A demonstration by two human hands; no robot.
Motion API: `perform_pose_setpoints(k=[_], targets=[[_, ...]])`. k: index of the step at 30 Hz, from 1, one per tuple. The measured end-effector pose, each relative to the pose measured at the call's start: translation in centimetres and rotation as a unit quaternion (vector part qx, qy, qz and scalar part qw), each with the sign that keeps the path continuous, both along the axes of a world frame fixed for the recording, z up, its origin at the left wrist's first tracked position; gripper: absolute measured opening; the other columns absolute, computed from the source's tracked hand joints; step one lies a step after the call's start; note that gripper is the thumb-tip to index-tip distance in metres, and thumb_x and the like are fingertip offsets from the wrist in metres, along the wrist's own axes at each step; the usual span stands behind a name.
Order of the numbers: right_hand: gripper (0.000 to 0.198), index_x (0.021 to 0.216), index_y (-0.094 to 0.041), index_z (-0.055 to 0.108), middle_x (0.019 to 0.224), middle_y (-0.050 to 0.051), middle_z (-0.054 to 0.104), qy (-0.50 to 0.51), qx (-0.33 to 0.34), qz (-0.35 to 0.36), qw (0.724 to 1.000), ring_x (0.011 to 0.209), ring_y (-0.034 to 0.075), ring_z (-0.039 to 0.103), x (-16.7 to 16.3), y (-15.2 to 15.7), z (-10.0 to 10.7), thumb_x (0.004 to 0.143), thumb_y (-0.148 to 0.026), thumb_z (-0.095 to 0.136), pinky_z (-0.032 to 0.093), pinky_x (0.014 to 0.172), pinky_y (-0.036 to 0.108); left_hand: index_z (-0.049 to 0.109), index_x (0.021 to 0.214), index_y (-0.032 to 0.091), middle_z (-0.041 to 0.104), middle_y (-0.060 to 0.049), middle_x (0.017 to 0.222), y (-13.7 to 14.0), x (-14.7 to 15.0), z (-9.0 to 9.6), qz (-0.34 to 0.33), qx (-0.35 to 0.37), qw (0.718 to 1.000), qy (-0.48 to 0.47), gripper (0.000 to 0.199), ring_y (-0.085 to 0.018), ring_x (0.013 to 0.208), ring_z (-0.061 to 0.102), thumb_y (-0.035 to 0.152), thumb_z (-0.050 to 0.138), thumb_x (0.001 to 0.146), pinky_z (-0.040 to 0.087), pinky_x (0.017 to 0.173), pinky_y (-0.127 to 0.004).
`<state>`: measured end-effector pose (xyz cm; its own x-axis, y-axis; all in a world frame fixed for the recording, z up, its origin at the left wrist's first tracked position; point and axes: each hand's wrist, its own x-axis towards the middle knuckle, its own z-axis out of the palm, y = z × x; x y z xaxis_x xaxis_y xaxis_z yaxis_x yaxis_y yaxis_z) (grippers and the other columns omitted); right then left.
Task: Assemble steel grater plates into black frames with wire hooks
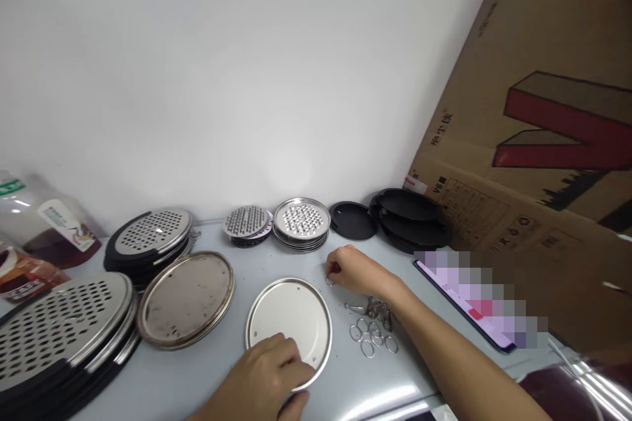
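Observation:
My left hand (270, 371) is closed on the near edge of a round, cream-coloured metal disc (291, 316), fingers over the top and thumb at the rim. The disc has a raised rim and a few small holes. Beyond its right side, my right hand (353, 268) is bent in a pinch on a small metal ring (329, 281) at the tabletop. Under the right forearm lie several loose metal rings (367, 348). A small heap of metal clips (378, 309) sits just behind them, partly hidden by the arm.
Stacked perforated graters (74, 325) and brownish round lids (187, 299) stand on the left, bottles (49, 217) behind. Along the wall are small grater discs (301, 220) and black round trays (409, 217). A phone (464, 302) lies right, beside a large cardboard box (543, 164).

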<state>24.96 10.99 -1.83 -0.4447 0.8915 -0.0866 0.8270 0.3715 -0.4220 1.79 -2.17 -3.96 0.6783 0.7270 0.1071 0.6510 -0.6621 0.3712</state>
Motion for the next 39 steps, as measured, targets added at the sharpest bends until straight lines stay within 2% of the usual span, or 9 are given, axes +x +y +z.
perform_pose_setpoints(k=[4,10,15,19,23,27,32,35,39], targets=[[0.016,0.074,-0.014,0.073,0.071,0.006,0.071,-0.020,-0.005,-0.019,1.000,0.063,0.016,0.061,0.7,0.2,-0.3,0.070,-0.007,0.059,0.034,0.053,0.022,0.071,0.093,0.028,0.068,0.000,0.090,1.7,-0.4,2.9,0.034,-0.066,0.997,-0.008,0.011,-0.019,0.088,0.063,0.028,0.071,0.082,0.050,0.076,-0.028],[0.016,0.070,-0.014,0.072,0.069,0.009,0.070,-0.041,0.011,-0.057,0.998,0.063,0.019,0.062,2.1,0.9,-0.4,0.068,-0.004,0.058,0.034,0.054,0.024,0.052,0.135,0.018,0.053,-0.015,0.133,10.3,-4.0,6.1,0.317,0.048,0.947,0.038,0.053,-0.033,0.128,0.044,0.041,0.060,0.088,0.036,0.104,-0.041],[0.019,0.091,-0.019,0.072,0.082,0.008,0.073,-0.001,0.057,-0.056,0.997,0.074,0.021,0.066,1.4,0.6,0.3,0.083,-0.018,0.055,0.039,0.061,0.025,0.046,0.136,0.015,0.050,-0.021,0.135,16.0,-6.4,5.5,0.394,0.023,0.917,0.058,0.075,-0.041,0.131,0.040,0.059,0.063,0.078,0.038,0.100,-0.044],[0.020,0.094,-0.020,0.070,0.088,0.007,0.072,0.067,0.088,0.029,0.993,0.080,0.022,0.066,-0.8,-0.5,0.4,0.091,-0.031,0.053,0.046,0.069,0.028,0.050,0.131,0.018,0.051,-0.019,0.133,17.5,-6.8,4.4,0.410,0.006,0.910,0.053,0.071,-0.037,0.127,0.047,0.063,0.063,0.077,0.041,0.096,-0.040],[0.037,0.119,-0.022,0.066,0.118,0.012,0.066,0.085,0.071,0.117,0.987,0.111,0.028,0.060,-2.6,-2.7,0.6,0.093,-0.044,0.053,0.048,0.092,0.038,0.054,0.126,0.017,0.051,-0.018,0.131,18.0,-7.1,4.0,0.418,0.004,0.908,0.037,0.067,-0.035,0.122,0.051,0.056,0.069,0.073,0.041,0.097,-0.038],[0.076,0.148,-0.026,0.040,0.154,0.017,0.034,0.038,0.019,0.152,0.987,0.139,0.039,0.034,-2.8,-6.0,0.8,0.085,-0.064,0.056,0.035,0.108,0.056,0.056,0.123,0.016,0.050,-0.017,0.129,17.4,-7.0,4.8,0.411,0.012,0.911,0.009,0.071,-0.036,0.121,0.051,0.056,0.075,0.068,0.042,0.097,-0.040],[0.091,0.153,-0.031,0.025,0.162,0.011,0.008,0.024,0.013,0.145,0.989,0.147,0.039,0.007,-2.2,-9.5,-0.6,0.078,-0.074,0.056,0.009,0.115,0.065,0.055,0.124,0.021,0.046,-0.013,0.136,12.7,-5.8,6.0,0.364,0.057,0.929,-0.026,0.064,-0.033,0.130,0.043,0.048,0.077,0.071,0.037,0.106,-0.040],[0.099,0.153,-0.036,0.019,0.163,0.005,0.004,0.043,0.024,0.072,0.996,0.147,0.040,0.001,-2.1,-10.4,-2.1,0.073,-0.071,0.065,0.015,0.114,0.066,0.053,0.126,0.024,0.041,-0.010,0.142,8.1,-4.8,5.2,0.291,0.078,0.952,-0.062,0.062,-0.031,0.135,0.038,0.044,0.078,0.073,0.034,0.110,-0.044],[0.112,0.155,-0.033,0.011,0.163,0.004,0.008,0.066,0.003,0.009,0.998,0.146,0.040,-0.006,-2.0,-10.7,-3.9,0.068,-0.066,0.072,0.024,0.114,0.064,0.052,0.127,0.031,0.040,-0.007,0.145,2.9,-4.1,2.8,0.251,0.007,0.961,-0.117,0.063,-0.032,0.135,0.040,0.034,0.080,0.071,0.038,0.109,-0.050]])
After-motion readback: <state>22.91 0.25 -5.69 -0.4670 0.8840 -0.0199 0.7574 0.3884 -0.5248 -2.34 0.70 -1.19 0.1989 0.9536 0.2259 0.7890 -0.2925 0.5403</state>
